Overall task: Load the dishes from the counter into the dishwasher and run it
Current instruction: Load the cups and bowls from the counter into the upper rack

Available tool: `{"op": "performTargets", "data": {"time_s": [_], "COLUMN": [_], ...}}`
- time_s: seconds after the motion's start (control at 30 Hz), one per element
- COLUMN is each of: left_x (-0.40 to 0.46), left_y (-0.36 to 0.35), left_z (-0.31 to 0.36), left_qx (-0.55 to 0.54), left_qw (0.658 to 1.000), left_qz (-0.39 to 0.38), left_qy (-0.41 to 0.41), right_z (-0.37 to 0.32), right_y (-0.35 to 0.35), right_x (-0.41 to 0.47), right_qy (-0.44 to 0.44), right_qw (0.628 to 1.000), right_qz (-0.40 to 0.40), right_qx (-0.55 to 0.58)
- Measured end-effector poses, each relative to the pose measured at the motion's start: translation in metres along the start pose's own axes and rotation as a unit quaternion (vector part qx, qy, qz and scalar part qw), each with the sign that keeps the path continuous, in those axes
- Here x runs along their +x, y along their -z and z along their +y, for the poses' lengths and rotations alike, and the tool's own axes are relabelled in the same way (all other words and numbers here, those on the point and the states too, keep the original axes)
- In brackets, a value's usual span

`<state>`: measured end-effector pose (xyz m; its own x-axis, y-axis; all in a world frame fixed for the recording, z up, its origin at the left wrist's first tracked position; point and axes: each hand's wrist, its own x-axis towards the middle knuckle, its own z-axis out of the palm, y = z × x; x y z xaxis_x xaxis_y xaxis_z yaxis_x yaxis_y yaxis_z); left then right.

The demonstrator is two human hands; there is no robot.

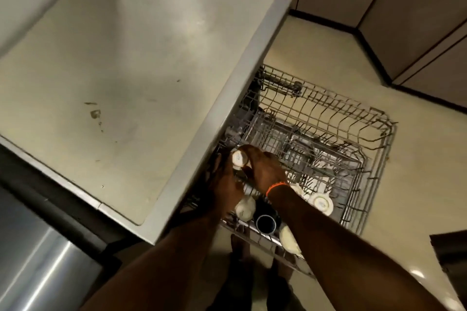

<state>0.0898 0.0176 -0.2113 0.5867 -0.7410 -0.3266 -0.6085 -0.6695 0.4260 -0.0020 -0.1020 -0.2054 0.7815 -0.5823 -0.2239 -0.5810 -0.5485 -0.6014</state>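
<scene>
Fingers (pixel 249 156) of the right hand (pixel 265 169) curl round a white cup (pixel 238 159) beside the counter edge (pixel 227 118); left hand (pixel 227 184), fingers relaxed, just below, over the upper dishwasher rack (pixel 374 139), open room rightward.

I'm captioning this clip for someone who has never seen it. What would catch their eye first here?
Two hands meet over the pulled-out dishwasher rack: the right hand, with an orange wristband, holds a white cup, bottom up, at the rack's left edge, with the left hand beside it. The pale counter fills the upper left. A dark cup lies in the rack's near corner.
</scene>
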Motion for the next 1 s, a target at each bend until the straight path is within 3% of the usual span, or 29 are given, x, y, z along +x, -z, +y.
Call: {"op": "performTargets", "data": {"time_s": [0.13, 0.27, 0.43, 0.63, 1.0], "left_x": [0.017, 0.027, 0.024, 0.03, 0.016], "left_y": [-0.016, -0.024, -0.038, -0.038, -0.013], "left_z": [-0.011, -0.027, -0.017, -0.017, 0.011], "left_qx": [0.007, -0.005, 0.001, 0.03, 0.103], "left_qw": [0.999, 0.999, 0.999, 0.997, 0.992], "left_qz": [0.006, -0.017, 0.034, -0.044, -0.065], "left_qy": [0.046, 0.033, 0.014, 0.057, 0.043], "right_z": [0.01, 0.02, 0.027, 0.028, 0.036], "right_y": [-0.025, -0.042, -0.055, -0.059, -0.025], "right_x": [0.019, 0.022, 0.023, 0.03, 0.002], "right_qy": [0.006, 0.017, -0.024, -0.05, -0.076], "right_qw": [0.999, 0.994, 0.991, 0.99, 0.991], "right_qz": [-0.011, -0.036, -0.061, -0.059, -0.071], "right_qx": [-0.039, -0.099, -0.119, -0.118, -0.083]}}
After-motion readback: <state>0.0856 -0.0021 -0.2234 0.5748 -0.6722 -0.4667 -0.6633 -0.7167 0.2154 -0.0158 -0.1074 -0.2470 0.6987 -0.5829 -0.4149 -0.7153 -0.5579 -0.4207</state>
